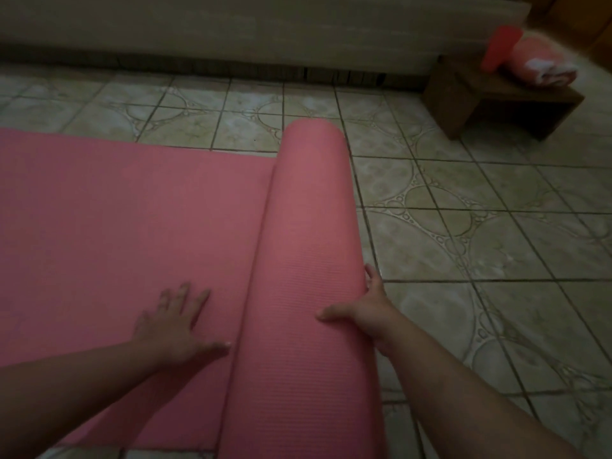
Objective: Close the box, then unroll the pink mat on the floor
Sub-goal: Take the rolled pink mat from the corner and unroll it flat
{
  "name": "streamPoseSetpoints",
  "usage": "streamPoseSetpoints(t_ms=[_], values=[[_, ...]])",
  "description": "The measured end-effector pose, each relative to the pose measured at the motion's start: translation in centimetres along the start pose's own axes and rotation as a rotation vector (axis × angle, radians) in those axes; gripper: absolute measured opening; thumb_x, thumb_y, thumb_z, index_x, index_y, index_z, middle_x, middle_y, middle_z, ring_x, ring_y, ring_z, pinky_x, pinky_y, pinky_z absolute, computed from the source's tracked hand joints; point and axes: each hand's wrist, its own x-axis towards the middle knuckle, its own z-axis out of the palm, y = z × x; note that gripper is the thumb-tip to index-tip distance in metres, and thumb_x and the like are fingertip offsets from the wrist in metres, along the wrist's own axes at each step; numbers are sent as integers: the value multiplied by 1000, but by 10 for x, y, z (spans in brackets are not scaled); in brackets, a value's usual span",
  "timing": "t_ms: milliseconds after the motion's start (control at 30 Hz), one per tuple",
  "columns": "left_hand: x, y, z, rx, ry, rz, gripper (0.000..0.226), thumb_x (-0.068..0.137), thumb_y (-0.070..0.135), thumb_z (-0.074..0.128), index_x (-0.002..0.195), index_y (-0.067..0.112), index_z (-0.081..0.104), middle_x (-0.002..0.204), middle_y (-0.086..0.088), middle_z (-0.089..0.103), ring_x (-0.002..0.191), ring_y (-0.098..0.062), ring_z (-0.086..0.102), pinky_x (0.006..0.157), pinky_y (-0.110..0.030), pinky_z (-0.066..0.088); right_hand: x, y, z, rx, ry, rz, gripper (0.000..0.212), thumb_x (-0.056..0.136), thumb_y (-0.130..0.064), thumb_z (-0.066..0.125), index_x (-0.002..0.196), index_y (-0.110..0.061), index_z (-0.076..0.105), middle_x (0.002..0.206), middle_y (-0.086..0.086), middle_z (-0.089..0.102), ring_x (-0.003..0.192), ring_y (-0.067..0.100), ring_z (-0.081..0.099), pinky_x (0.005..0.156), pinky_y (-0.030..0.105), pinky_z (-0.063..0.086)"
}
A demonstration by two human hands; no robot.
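Observation:
The pink mat (116,226) lies partly unrolled on the tiled floor, its flat part stretching to the left. Its rolled part (308,260) runs from the bottom middle up toward the centre. My left hand (175,323) lies flat with spread fingers on the unrolled sheet, just left of the roll. My right hand (364,309) holds the roll's right side: the thumb lies across the top and the fingers wrap down the far side. No box is in view.
Patterned beige floor tiles (480,243) spread out to the right of the roll. A low wooden bench (496,97) at the top right carries a red bottle (500,49) and a rolled pink towel (539,66). A pale wall or bed base (231,31) runs along the back.

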Motion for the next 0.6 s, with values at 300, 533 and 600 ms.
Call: streamPoseSetpoints(t_ms=[300,533,600], values=[[3,2,8,-38,37,-14,113,57,87,48,143,47,-13,155,1,-28,145,-31,-14,113,-59,10,11,13,-27,325,-184,33,134,40,10,79,150,-35,17,131,6,58,103,25,65,69,35,57],[12,-48,2,-37,61,-94,115,53,90,44,143,47,-12,156,2,-24,146,-31,-10,113,-59,14,21,7,11,331,-269,21,123,61,18,74,150,-36,8,119,1,61,96,20,66,69,37,56],[12,-52,0,-40,49,-101,116,52,91,44,144,47,-12,157,1,-24,146,-32,-10,114,-59,14,24,9,13,296,-267,20,131,54,12,80,150,-35,4,124,4,60,101,21,65,75,36,55]])
